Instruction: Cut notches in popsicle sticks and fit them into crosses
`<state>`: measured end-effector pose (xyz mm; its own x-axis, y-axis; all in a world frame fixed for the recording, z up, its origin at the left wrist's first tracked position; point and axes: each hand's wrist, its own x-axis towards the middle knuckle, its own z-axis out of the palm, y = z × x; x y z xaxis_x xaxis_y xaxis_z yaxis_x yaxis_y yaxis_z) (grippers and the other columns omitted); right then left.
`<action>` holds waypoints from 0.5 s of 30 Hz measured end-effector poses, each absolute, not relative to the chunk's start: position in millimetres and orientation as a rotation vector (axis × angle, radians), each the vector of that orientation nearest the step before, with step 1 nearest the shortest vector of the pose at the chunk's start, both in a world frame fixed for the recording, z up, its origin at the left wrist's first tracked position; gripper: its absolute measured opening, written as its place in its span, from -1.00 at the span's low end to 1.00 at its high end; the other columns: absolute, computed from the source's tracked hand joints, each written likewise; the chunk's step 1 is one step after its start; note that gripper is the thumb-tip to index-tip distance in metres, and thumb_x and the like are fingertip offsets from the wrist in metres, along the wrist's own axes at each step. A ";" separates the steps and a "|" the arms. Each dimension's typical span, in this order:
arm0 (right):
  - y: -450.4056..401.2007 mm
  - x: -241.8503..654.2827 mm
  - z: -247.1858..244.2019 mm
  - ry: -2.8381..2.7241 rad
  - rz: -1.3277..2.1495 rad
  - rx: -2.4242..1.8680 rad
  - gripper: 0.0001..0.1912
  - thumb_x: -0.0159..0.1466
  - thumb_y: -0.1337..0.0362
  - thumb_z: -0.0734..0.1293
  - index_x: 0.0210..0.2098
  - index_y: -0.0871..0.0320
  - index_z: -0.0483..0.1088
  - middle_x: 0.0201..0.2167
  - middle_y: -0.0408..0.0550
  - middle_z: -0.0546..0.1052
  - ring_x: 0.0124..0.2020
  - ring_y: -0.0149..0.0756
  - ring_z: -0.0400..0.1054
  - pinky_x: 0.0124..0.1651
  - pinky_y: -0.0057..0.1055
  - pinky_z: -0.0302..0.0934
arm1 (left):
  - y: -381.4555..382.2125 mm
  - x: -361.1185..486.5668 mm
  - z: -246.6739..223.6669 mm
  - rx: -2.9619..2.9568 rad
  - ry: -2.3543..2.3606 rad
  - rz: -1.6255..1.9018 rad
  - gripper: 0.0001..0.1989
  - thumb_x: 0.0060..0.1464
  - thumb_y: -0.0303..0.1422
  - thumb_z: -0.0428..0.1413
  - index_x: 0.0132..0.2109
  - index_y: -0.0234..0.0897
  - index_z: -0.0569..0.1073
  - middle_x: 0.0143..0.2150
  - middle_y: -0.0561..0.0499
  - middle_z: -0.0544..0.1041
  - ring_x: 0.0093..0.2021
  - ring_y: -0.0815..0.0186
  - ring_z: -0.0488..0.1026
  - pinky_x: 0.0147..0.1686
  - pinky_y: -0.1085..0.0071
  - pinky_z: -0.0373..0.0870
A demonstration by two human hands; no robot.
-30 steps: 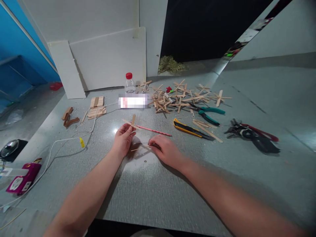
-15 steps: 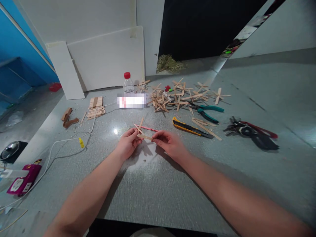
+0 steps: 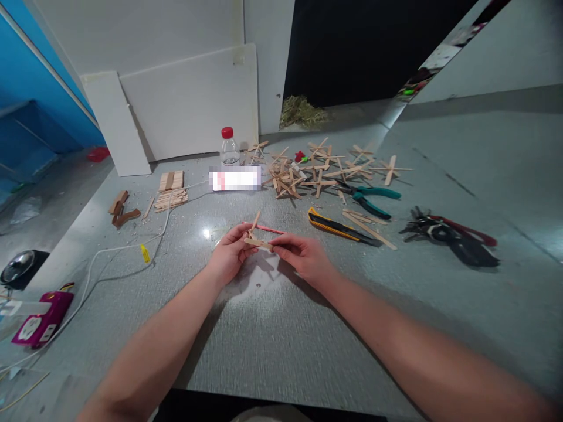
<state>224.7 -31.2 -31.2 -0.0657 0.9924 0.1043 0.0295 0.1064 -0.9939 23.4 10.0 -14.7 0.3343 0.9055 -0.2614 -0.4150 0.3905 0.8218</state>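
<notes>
My left hand (image 3: 229, 251) pinches a small cross of wooden craft sticks (image 3: 255, 221) above the table. One flat craft stick (image 3: 258, 242) runs sideways from this hand toward the other. Its right end is between the thumb and fingers of my right hand (image 3: 301, 253), which is closed. My left fingers partly hide where the sticks meet, so I cannot tell how they are joined. Just behind the hands lies a thin pink-red patterned stick (image 3: 269, 229), like a pencil. A yellow-and-black utility knife (image 3: 336, 225) rests to the right of my right hand.
Assembled stick crosses (image 3: 321, 170) are heaped at the back, beside teal-handled pliers (image 3: 372, 199). Farther right sits a dark tool with a red handle (image 3: 453, 234). A red-capped bottle (image 3: 229, 149) stands behind. Stacked craft sticks (image 3: 171, 190) and a white cable (image 3: 99, 252) lie left.
The stick cross has turned slightly in my left hand, and its upright stick leans more to the right. Both hands stay in nearly the same place.
</notes>
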 end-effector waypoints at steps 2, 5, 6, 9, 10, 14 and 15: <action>-31.4 224.5 -30.4 -1.341 1.148 -1.122 -0.81 0.21 0.05 0.51 -0.26 -0.01 0.65 -0.27 -0.04 0.70 -0.22 -0.15 0.55 -0.04 -0.11 0.45 | 10.1 24.1 -15.1 0.740 0.811 0.963 -0.82 0.15 -0.41 0.32 -0.08 -0.25 0.61 -0.28 0.01 0.57 -0.27 0.36 0.62 -0.17 0.43 0.58; -31.6 224.3 -30.1 -1.355 1.129 -1.126 -0.81 0.22 0.05 0.50 -0.26 -0.02 0.65 -0.27 -0.04 0.70 -0.23 -0.15 0.56 -0.05 -0.12 0.47 | 10.4 25.1 -15.0 0.772 0.805 0.965 -0.85 0.16 -0.37 0.33 -0.12 -0.26 0.61 -0.26 -0.02 0.59 -0.25 0.32 0.63 -0.12 0.36 0.58; -31.8 224.3 -30.1 -1.358 1.123 -1.128 -0.81 0.22 0.04 0.50 -0.26 -0.01 0.65 -0.28 -0.04 0.70 -0.23 -0.15 0.56 -0.05 -0.12 0.47 | 10.5 25.3 -15.1 0.784 0.803 0.967 -0.85 0.16 -0.36 0.34 -0.12 -0.26 0.61 -0.25 -0.02 0.60 -0.25 0.33 0.63 -0.12 0.36 0.58; -32.4 224.3 -29.9 -1.370 1.105 -1.131 -0.81 0.22 0.06 0.50 -0.26 0.00 0.66 -0.28 -0.04 0.70 -0.24 -0.16 0.56 -0.05 -0.13 0.47 | 10.8 25.4 -15.9 0.821 0.797 0.967 -0.85 0.20 -0.34 0.32 -0.11 -0.29 0.60 -0.21 -0.02 0.61 -0.25 0.35 0.60 -0.13 0.37 0.58; -32.6 224.4 -29.7 -1.373 1.099 -1.132 -0.82 0.22 0.07 0.50 -0.26 0.00 0.66 -0.28 -0.04 0.70 -0.24 -0.16 0.56 -0.06 -0.14 0.47 | 10.8 25.1 -16.5 0.833 0.795 0.964 -0.84 0.23 -0.33 0.31 -0.09 -0.31 0.58 -0.19 -0.02 0.61 -0.24 0.35 0.59 -0.14 0.36 0.58; -33.2 224.6 -29.2 -1.372 1.071 -1.139 -0.85 0.23 0.09 0.50 -0.27 -0.02 0.67 -0.30 -0.05 0.69 -0.25 -0.16 0.54 -0.09 -0.16 0.44 | 11.2 23.3 -19.9 0.877 0.792 0.941 -0.80 0.33 -0.28 0.23 -0.05 -0.35 0.53 -0.14 -0.01 0.59 -0.20 0.32 0.56 -0.18 0.32 0.59; -33.3 224.7 -29.3 -1.370 1.064 -1.140 -0.85 0.22 0.08 0.50 -0.28 -0.02 0.67 -0.30 -0.05 0.69 -0.24 -0.16 0.54 -0.10 -0.16 0.44 | 11.5 22.8 -21.0 0.884 0.793 0.936 -0.80 0.35 -0.27 0.22 -0.04 -0.35 0.53 -0.13 -0.02 0.58 -0.20 0.32 0.56 -0.18 0.32 0.59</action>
